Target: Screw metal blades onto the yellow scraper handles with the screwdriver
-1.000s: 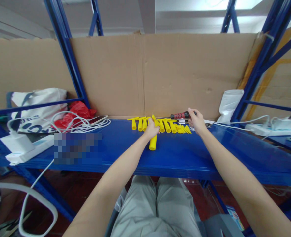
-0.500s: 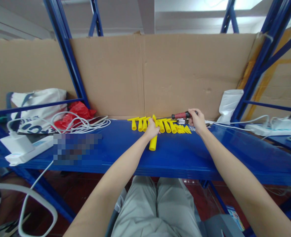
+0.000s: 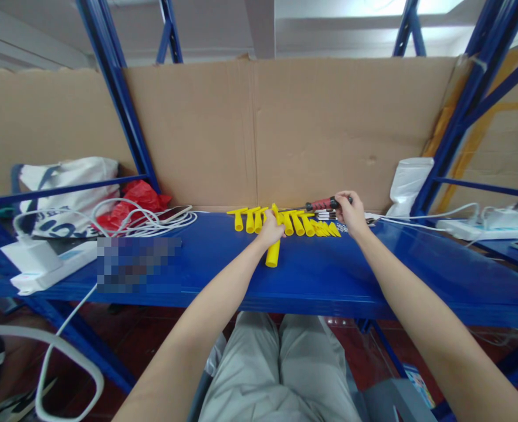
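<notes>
My left hand (image 3: 273, 230) is closed around a yellow plastic part with a tube-shaped handle (image 3: 273, 254), whose open end points toward me. My right hand (image 3: 350, 210) grips the end of a screwdriver (image 3: 320, 205) with a red and black handle. The screwdriver lies nearly level, its shaft pointing left with the tip at the yellow part in my left hand; the exact contact is too small to make out. Several similar yellow T-shaped parts (image 3: 250, 221) stand in a row behind my left hand. Small yellow pointed pieces (image 3: 328, 229) lie to the right, below my right hand.
The blue shelf top (image 3: 223, 275) ends at a cardboard wall (image 3: 329, 129). White cables (image 3: 162, 225), a red plastic bag (image 3: 142, 199) and a power strip (image 3: 56, 269) sit left. A white pouch (image 3: 410, 186) leans at the back right, near another power strip (image 3: 483, 230).
Almost nothing differs. Both hands keep their hold on the yellow part and the screwdriver, with only a very slight shift of the right hand.
</notes>
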Demonstrator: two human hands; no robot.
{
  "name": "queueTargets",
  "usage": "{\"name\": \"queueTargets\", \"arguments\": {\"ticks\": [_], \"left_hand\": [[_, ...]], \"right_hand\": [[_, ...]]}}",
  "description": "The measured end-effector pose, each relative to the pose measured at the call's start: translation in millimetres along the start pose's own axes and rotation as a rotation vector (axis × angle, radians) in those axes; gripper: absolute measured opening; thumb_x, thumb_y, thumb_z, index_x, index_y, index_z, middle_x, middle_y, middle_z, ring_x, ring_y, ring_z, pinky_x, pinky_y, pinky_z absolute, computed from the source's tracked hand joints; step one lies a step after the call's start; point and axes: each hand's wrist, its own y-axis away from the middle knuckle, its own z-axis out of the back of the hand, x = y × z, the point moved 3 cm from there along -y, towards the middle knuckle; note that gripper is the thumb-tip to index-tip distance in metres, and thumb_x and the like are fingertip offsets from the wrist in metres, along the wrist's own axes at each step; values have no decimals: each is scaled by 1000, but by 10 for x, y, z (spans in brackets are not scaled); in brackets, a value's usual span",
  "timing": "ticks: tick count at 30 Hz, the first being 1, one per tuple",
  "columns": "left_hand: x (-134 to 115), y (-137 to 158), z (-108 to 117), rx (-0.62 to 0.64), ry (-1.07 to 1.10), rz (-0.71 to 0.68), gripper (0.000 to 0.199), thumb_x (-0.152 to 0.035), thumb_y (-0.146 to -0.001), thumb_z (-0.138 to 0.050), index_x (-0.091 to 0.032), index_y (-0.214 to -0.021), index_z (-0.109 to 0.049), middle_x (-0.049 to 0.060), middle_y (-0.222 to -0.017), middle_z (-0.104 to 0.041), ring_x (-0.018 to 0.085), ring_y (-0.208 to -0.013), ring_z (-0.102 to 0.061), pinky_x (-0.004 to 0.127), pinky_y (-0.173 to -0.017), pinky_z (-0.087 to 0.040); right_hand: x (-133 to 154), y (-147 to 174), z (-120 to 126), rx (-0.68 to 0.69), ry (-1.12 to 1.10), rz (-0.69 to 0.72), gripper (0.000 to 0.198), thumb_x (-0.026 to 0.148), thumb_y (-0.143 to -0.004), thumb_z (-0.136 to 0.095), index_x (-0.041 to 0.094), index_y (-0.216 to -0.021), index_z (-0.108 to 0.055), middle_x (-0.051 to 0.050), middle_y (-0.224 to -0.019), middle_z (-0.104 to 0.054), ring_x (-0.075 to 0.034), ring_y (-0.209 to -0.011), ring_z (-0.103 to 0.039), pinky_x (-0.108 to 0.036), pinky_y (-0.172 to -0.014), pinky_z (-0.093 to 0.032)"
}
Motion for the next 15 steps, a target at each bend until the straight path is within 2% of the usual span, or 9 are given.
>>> {"name": "queueTargets", "arguments": {"ticks": [6, 12, 15], "left_hand": [[-5, 5, 3, -6, 24, 2, 40, -1, -76, -46, -19, -105, -26, 0, -91, -50, 3, -45, -52, 18, -44, -46], [-6, 15, 3, 1, 25, 20, 42, -2, -75, -47, -19, -107, -25, -1, -86, -51, 4, -44, -53, 21, -48, -49], [-12, 20, 6, -2, 15, 29, 42, -2, -75, -47, -19, -108, -25, -1, -85, -51, 5, -45, -53, 22, -50, -50]], "right_hand": [[-35, -13, 25, 5, 42, 36, 41, 61, -71, -61, 22, -69, -47, 8, -39, -34, -9, -34, -34, -22, -34, -22], [-10, -9, 14, 3, -11, -2, 36, 52, -66, -68, 23, -74, -49, 9, -38, -37, -8, -31, -32, -21, -32, -21], [6, 6, 4, 19, -4, 5, 38, 56, -67, -65, 23, -74, -49, 8, -40, -39, -9, -31, -34, -21, -32, -22]]}}
